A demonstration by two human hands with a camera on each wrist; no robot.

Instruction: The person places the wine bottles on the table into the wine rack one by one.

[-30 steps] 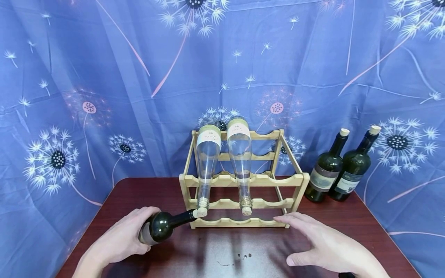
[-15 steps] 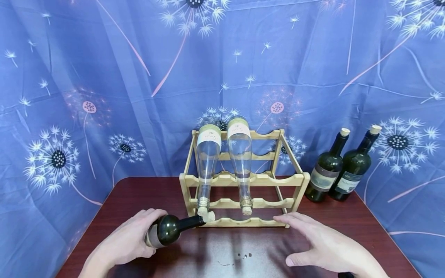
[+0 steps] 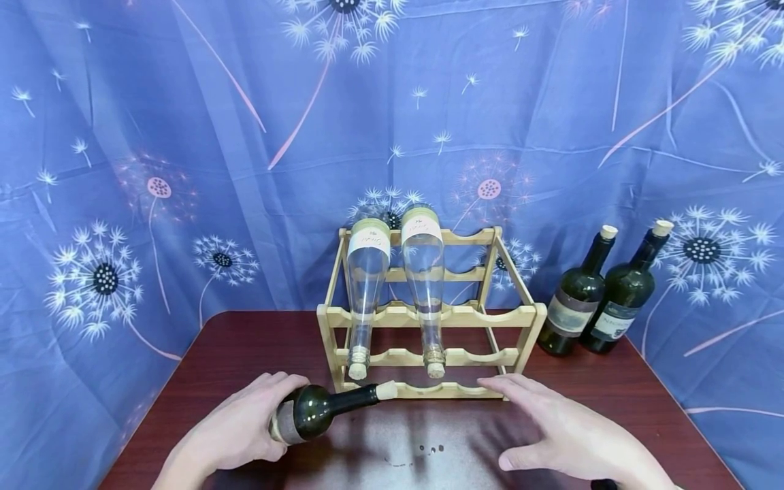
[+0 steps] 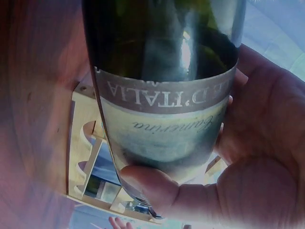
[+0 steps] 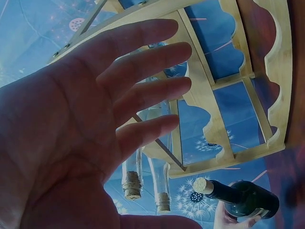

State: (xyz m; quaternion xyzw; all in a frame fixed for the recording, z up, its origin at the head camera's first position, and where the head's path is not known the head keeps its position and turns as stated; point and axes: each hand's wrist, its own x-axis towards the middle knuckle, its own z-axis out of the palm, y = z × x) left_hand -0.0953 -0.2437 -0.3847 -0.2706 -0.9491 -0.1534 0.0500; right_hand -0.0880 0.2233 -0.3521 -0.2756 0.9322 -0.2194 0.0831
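My left hand (image 3: 235,430) grips a dark green, corked wine bottle (image 3: 312,412) around its body. The bottle leans over, neck to the right, its cork before the lower front rail of the wooden wine rack (image 3: 471,318). Up close in the left wrist view, the thumb lies across the bottle's label (image 4: 164,131), printed "D'ITALIA". My right hand (image 3: 557,430) holds nothing; its fingers are spread near the rack's lower right corner. Two clear corked bottles, a left one (image 3: 367,289) and a right one (image 3: 424,275), lie on the top tier with necks toward me.
Two more dark green corked bottles, one with a wide pale label (image 3: 573,306) and one behind it (image 3: 620,296), stand upright right of the rack. Small dark specks (image 3: 431,448) mark the reddish-brown table (image 3: 257,340). A blue dandelion-print cloth (image 3: 275,204) hangs behind.
My left hand has carried the dark bottle to the right, so its cork has passed from the left clear bottle's cork to just right of it. My right hand has barely moved.
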